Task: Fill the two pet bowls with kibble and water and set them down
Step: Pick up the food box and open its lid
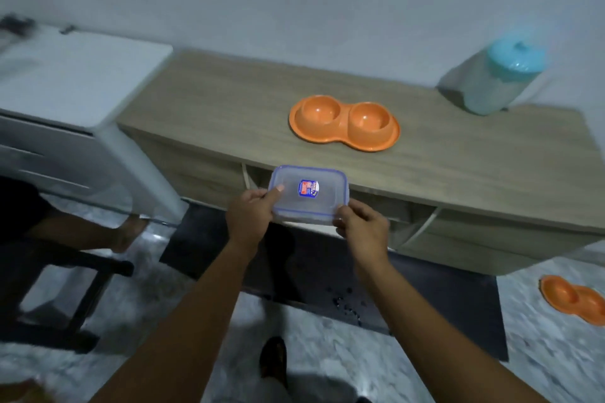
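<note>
Two hands, left hand (250, 214) and right hand (363, 227), grasping a clear lidded container (309, 195) at the worktop (229, 101) edge, orange double pet bowl (344, 123) on the worktop, jug (491, 82) at its far right.

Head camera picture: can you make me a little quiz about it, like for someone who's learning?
1. True or false: the bowls on the cabinet already hold kibble.
2. What holds the box? A) one hand only B) two hands C) nothing, it lies on the cabinet
3. Fill in: the jug has a ____ lid.

Key
1. False: both look empty.
2. B: the left hand and the right hand grip its near corners.
3. Blue.
</note>
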A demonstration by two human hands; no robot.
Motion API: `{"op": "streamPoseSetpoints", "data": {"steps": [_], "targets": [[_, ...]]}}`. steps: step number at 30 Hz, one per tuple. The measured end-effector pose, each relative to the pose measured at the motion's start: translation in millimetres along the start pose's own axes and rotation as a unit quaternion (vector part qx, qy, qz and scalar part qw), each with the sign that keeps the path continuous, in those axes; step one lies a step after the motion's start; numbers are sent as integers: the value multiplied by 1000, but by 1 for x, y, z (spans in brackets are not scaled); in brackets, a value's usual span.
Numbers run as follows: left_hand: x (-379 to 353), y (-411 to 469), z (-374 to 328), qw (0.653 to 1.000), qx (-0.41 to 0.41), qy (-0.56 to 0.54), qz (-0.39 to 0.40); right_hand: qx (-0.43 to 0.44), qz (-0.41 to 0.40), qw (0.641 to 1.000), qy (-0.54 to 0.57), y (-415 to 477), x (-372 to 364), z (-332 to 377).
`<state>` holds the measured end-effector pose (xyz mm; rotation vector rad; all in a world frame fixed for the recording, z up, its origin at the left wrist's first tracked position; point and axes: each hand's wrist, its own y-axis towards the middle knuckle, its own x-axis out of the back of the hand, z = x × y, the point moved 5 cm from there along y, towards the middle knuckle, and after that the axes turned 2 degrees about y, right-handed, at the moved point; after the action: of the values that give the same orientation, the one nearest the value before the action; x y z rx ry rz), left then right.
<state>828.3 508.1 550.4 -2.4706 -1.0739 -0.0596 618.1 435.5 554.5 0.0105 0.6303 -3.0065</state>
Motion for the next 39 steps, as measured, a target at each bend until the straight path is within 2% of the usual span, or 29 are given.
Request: {"op": "streamPoseSetpoints", "data": {"steps": [4,6,9,12,17,21,24,27,30,34,37,39], "targets": [[3,-4,-61,999,-11,-15,29,12,59,998,21,-3,-8,63],[2,11,-82,996,11,-27,85,-7,97,995,-16,6,-19,83],[13,57,-109,990,40,-51,125,-39,126,989,-59,34,-46,101],[19,112,-121,982,62,-32,175,-59,99,993,-39,64,-77,102],[27,191,-131,957,130,-81,247,-144,77,986,32,108,-148,88],[34,245,-131,947,164,-79,266,-210,49,969,122,129,-193,82],[32,262,-133,938,180,-64,289,-222,26,964,145,139,-208,80],[32,281,-130,943,183,-61,271,-200,-24,971,129,148,-216,83],[39,302,-132,957,164,-53,233,-163,-47,981,93,156,-224,89],[46,320,-138,969,107,11,223,-112,-91,988,57,164,-233,89],[48,323,-160,981,-7,131,141,-87,-122,986,72,168,-235,87],[41,321,-181,966,-102,203,124,-75,-140,986,55,161,-235,80]]}}
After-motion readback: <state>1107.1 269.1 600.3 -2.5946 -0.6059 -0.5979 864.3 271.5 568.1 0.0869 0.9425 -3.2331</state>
